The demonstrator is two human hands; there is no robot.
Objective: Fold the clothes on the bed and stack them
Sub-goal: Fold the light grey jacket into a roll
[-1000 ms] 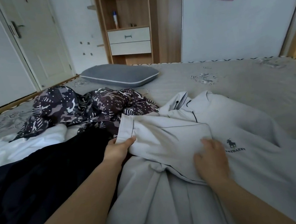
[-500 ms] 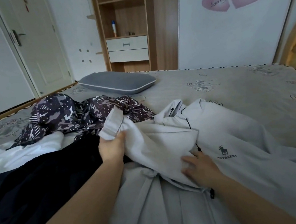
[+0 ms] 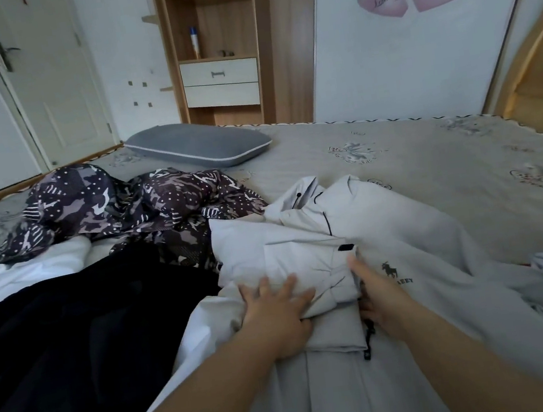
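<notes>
Garment in hand: a pale grey zip-front jacket of smooth fabric with a small dark horse logo (image 3: pixel 408 257), spread on the grey patterned bed (image 3: pixel 429 157); its collar lies far from the grips, its hem toward the person.
Long axis: runs from the person out toward the collar, between the two forearms.
Folded part: the jacket's left sleeve (image 3: pixel 305 263) is laid across the chest, its cuff end reaching the zip line.
Left grip: the left hand (image 3: pixel 277 312) rests flat on the folded sleeve, fingers spread and straight, pressing, grasping nothing.
Right grip: the right hand (image 3: pixel 378 292) lies just right of the sleeve's edge, one finger straight along it; the other fingers are tucked under the fabric, so I cannot tell whether it is clenched or released.
Next side, as I judge it: the unfolded half lies to the right of both grips, so the right hand is nearer.
Other clothes: a black garment (image 3: pixel 73 335), a purple camouflage-print garment (image 3: pixel 118 205) and a white cloth (image 3: pixel 19 270) lie left of the left grip, unfolded.
Stack: none visible yet.
</notes>
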